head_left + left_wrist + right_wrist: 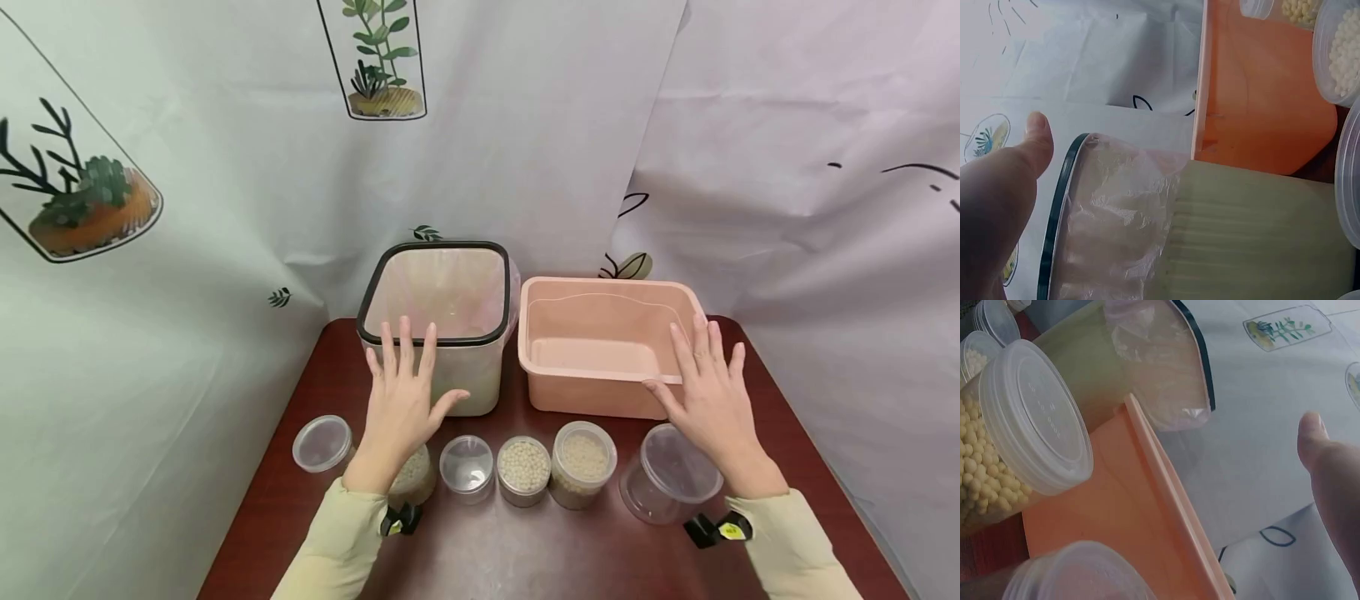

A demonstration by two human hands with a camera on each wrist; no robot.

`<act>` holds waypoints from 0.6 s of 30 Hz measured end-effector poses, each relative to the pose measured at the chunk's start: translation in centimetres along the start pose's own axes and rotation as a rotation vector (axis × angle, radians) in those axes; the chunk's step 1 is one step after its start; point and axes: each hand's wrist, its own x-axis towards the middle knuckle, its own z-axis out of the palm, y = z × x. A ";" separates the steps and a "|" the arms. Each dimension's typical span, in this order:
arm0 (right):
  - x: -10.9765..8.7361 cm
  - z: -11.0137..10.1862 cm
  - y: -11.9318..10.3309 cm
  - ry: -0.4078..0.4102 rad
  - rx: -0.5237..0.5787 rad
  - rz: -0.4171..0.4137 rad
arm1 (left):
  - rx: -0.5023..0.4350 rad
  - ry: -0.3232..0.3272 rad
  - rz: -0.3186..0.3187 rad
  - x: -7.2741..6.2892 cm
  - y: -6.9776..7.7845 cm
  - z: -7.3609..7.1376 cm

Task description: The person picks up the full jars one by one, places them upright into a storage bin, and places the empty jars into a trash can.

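With its fingers spread, the left hand (402,404) hovers in front of a lined bin (472,379) with a dark rim, holding nothing. The right hand (712,404), also spread and holding nothing, is over the right side of a pink basin (577,396). Below the hands stands a row of clear lidded jars. A jar of pale pellets (412,479) is partly hidden by the left wrist. To its right come an empty-looking small jar (467,471), a jar of white balls (523,467), a jar of yellowish beans (581,462) and a larger empty-looking jar (667,479).
Another small clear jar (322,443) stands at the left end of the row. Everything stands on a dark red table (480,554). A white patterned cloth (540,167) hangs behind the bin and basin and along both sides.
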 end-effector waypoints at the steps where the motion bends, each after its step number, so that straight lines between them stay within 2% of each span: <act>1: 0.0 0.0 0.1 -0.004 0.002 0.007 | -0.003 0.002 0.004 -0.2 0.1 0.0; 11: -0.2 0.2 0.6 -0.014 -0.027 0.008 | 0.017 -0.034 -0.014 -1.5 0.4 -0.3; 18: -0.6 0.0 1.3 -0.092 -0.012 0.052 | 0.013 -0.023 -0.023 -2.5 0.0 -0.1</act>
